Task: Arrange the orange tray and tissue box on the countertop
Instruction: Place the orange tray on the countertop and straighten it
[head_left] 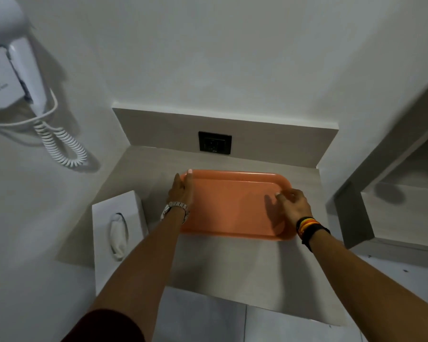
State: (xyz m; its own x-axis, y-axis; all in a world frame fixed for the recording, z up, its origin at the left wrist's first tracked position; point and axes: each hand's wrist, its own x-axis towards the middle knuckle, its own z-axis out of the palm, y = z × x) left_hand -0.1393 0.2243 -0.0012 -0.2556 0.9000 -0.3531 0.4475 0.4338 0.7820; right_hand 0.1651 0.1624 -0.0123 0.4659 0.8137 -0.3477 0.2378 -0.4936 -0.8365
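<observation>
1. Lying flat on the bench (220, 267): the orange tray (232, 206).
2. Left hand (181, 191), fingers straight, touches the tray's left rim.
3. Right hand (293, 206), relaxed, rests on its right side.
4. Tissue box (103, 243) stands left of the tray.

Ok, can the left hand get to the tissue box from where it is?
Probably yes. The left hand rests at the orange tray's left edge, and the tissue box stands just beside it on the countertop, with nothing between them.

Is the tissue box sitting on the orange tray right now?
No, the tissue box stands on the countertop to the left of the orange tray, apart from it.
</observation>
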